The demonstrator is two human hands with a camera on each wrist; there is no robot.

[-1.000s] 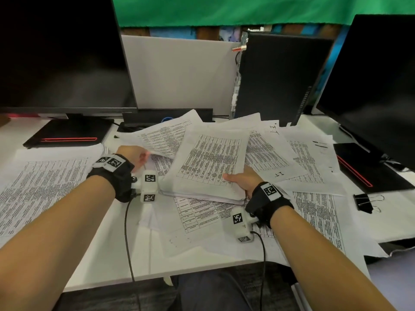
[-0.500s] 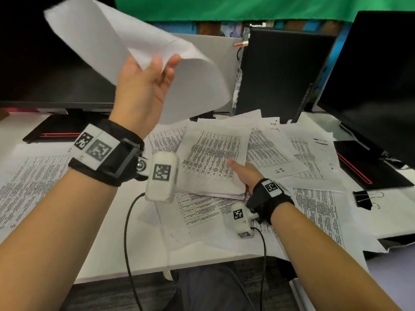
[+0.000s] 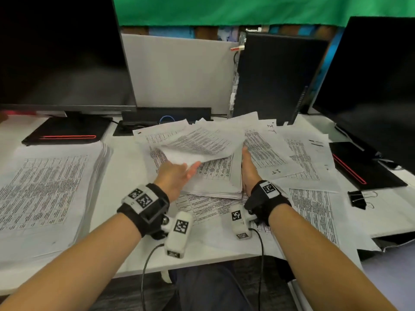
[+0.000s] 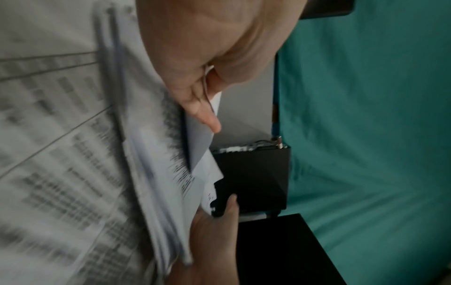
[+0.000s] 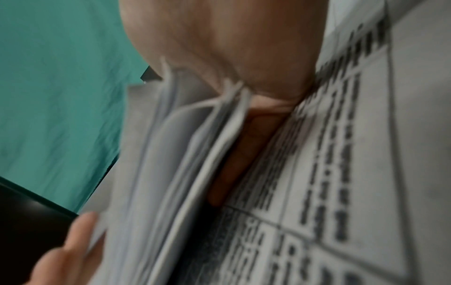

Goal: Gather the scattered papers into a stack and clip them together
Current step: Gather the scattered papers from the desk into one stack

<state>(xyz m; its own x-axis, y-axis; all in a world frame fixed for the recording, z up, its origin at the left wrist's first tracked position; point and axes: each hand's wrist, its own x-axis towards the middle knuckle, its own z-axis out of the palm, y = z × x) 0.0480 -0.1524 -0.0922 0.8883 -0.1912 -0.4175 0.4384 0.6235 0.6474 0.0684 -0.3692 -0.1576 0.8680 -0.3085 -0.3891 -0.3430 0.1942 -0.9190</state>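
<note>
Left hand (image 3: 174, 176) pinches the near corner of a printed sheet (image 3: 202, 142), thumb on top, fingers beneath; the sheet curls up and fans away from the hand toward the monitors. Directly under it sits the gathered stack (image 3: 215, 178), long axis running away from the person, tilted slightly right. Right hand (image 3: 248, 169) stands on edge, fingers straight, flat against the stack's right side, gripping nothing. More loose papers (image 3: 314, 158) spread right of that hand. Farther right lies a black binder clip (image 3: 357, 198), handles pointing right. Well left of the left hand, another paper pile (image 3: 45, 194) on the desk (image 3: 125, 167).
</note>
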